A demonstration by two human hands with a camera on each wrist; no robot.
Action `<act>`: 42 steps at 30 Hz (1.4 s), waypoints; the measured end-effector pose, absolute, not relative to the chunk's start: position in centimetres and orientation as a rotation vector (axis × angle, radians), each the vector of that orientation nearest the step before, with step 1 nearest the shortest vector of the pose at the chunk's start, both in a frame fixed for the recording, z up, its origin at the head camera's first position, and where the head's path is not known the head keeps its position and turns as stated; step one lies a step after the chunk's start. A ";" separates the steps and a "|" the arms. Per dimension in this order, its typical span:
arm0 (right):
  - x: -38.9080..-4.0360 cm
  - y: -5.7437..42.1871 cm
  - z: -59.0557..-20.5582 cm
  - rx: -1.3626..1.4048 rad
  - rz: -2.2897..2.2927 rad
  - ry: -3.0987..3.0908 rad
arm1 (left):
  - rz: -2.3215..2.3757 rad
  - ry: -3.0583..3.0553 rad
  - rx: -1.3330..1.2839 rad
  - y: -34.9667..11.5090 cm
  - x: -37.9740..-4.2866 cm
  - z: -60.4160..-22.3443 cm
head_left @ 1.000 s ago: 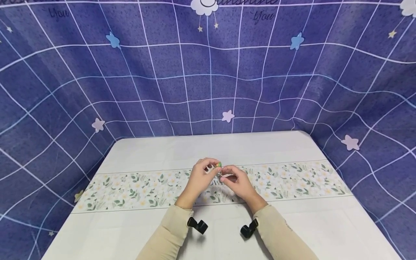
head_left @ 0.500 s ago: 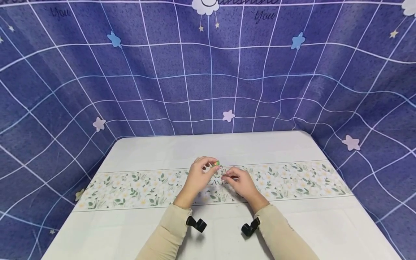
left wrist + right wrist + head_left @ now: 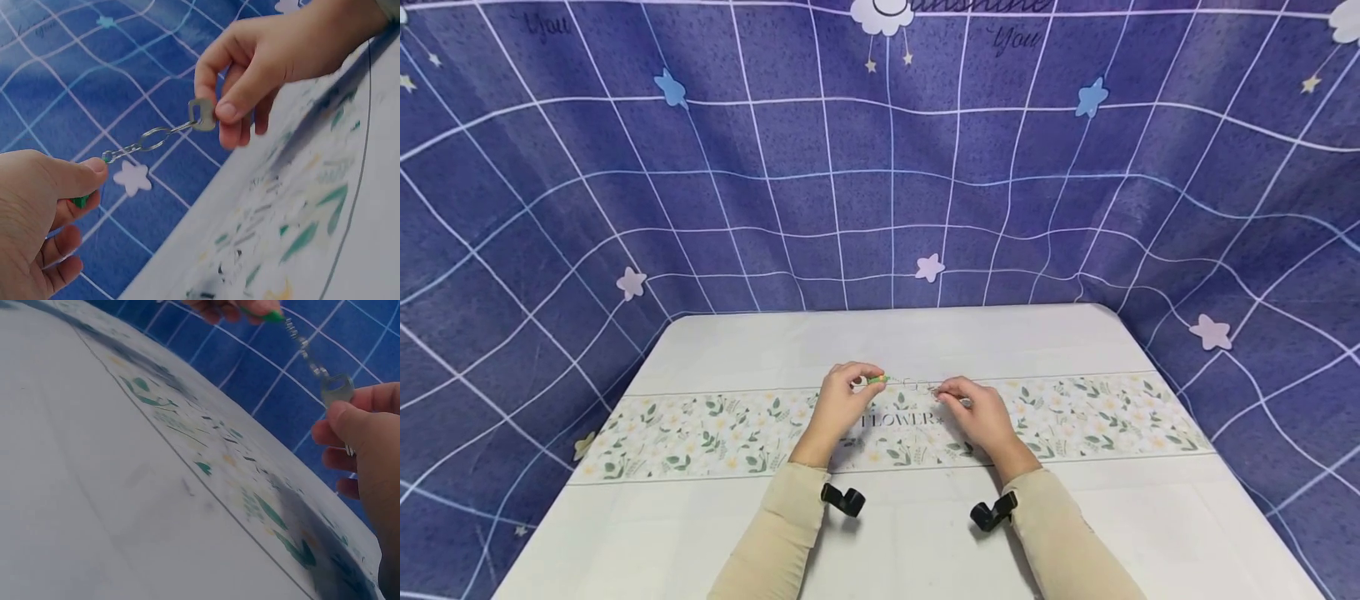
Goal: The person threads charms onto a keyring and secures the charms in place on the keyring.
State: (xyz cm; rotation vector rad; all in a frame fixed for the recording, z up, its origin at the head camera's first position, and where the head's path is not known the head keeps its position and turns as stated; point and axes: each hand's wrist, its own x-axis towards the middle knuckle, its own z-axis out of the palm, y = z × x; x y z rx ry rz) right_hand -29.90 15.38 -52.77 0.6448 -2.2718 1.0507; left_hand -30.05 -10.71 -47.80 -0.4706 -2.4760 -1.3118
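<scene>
In the head view my left hand (image 3: 835, 410) pinches a small green keychain charm (image 3: 877, 379) with some orange on it. Most of the charm is hidden by the fingers; its green tip (image 3: 272, 316) shows in the right wrist view. From it runs a short metal chain (image 3: 128, 149) to a split ring (image 3: 154, 139). The ring passes through the hole in the head of a silver key (image 3: 204, 114). Thumb and fingers of my right hand (image 3: 983, 414) pinch that key by its head, and part of its blade shows below them in the right wrist view. Chain and ring stretch between the hands, above the table.
Below the hands is a table with a white cloth (image 3: 910, 533) and a printed floral band (image 3: 730, 437) with lettering. A blue grid-patterned curtain (image 3: 850, 200) hangs behind it and at both sides. A black wrist mount (image 3: 844, 500) sits on each sleeve.
My hands have moved apart, the left one leftward and the right one rightward. Chain, ring and key, earlier bunched close between the fingers, are now drawn out in a line.
</scene>
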 end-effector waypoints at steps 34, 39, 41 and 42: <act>-30.0 15.3 -53.4 0.612 0.317 -2.548 | -1.037 -2.694 -0.465 -10.8 -30.8 -53.9; -29.8 15.4 -53.1 0.563 0.389 -2.623 | -1.074 -2.689 -0.457 -10.8 -30.8 -54.0; -30.0 15.6 -52.8 0.535 0.486 -2.650 | -1.124 -2.694 -0.446 -10.9 -30.9 -53.9; -30.1 15.9 -52.5 0.520 0.540 -2.665 | -1.165 -2.695 -0.439 -11.1 -31.1 -53.7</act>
